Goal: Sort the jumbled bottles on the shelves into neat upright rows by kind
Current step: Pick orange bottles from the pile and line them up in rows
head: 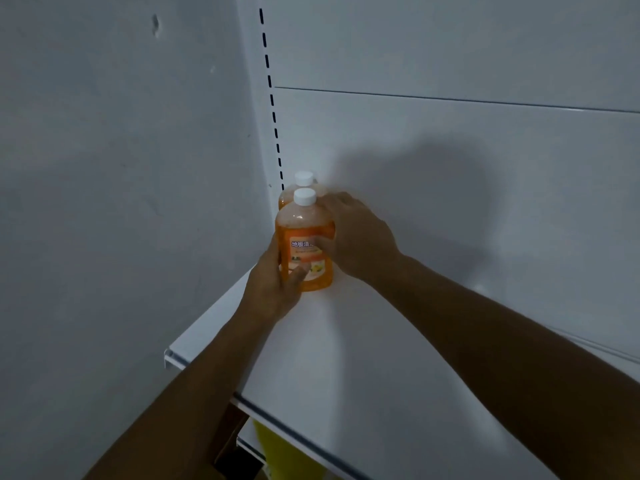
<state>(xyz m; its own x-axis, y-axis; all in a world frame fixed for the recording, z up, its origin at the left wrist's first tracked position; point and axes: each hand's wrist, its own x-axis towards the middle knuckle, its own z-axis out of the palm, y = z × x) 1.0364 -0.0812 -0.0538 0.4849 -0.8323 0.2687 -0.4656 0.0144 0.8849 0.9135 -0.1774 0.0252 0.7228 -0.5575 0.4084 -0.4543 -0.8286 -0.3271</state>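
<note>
Your left hand [273,282] is wrapped around the lower body of the front orange bottle [306,244], thumb across the label, and your right hand [356,237] grips its other side, fingers curled over the shoulder. So the bottle stands upright between your two palms, on the white shelf [381,341], deep in the corner. Just beyond your fingertips, touching or nearly so, stands a second orange bottle [303,183] of the same kind, mostly hidden, only its white cap and shoulder showing.

To finish this well, press the front bottle straight back until it lines up with the one behind, and turn the label toward you (it looks slightly angled already). Check that the base sits flat before you loosen either hand, and let go one hand at a time, since a tall narrow bottle like this may tip and knock its neighbour. Something yellow [277,452] shows beneath your left forearm, below the shelf.
</note>
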